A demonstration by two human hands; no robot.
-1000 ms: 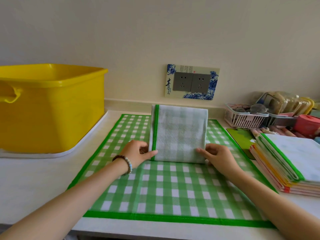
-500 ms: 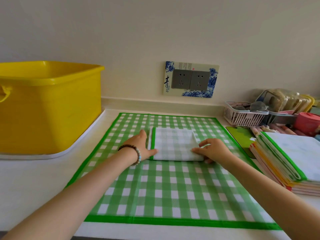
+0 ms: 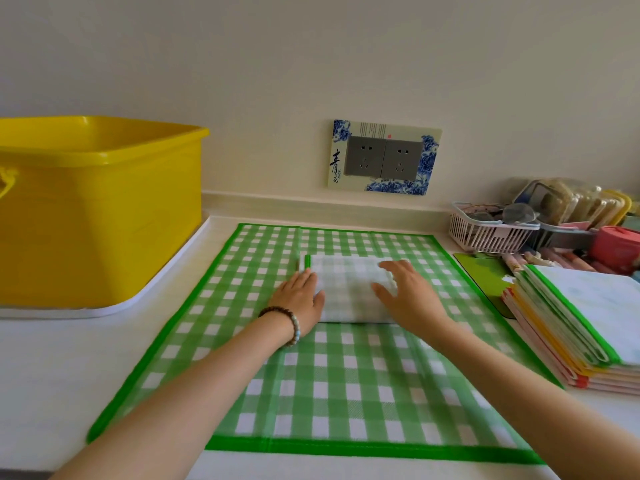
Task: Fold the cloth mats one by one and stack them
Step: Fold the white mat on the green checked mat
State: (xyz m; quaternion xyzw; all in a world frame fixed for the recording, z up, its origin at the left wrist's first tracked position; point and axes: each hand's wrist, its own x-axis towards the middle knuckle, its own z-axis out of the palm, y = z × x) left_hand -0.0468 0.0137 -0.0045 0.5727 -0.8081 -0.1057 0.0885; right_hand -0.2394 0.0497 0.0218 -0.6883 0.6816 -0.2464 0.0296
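A folded cloth mat [image 3: 349,285], pale green check with a green edge at its left, lies flat on a large spread-out green-and-white checked mat [image 3: 332,386]. My left hand [image 3: 301,296] rests flat on the folded mat's left side, fingers spread. On the folded mat's right side my right hand [image 3: 405,292] lies flat, palm down. Neither hand grips anything. A stack of several unfolded mats [image 3: 585,323] with green, yellow and red edges sits at the right.
A big yellow plastic tub [image 3: 97,209] stands at the left on a white tray. At the back right are a white wire basket [image 3: 488,230] and cluttered kitchen items. A wall socket [image 3: 384,157] is behind. A dark green mat [image 3: 485,271] lies beside the stack.
The folded mat's raised half came down flat onto itself. Both hands moved from its near corners onto its top, pressing it flat.
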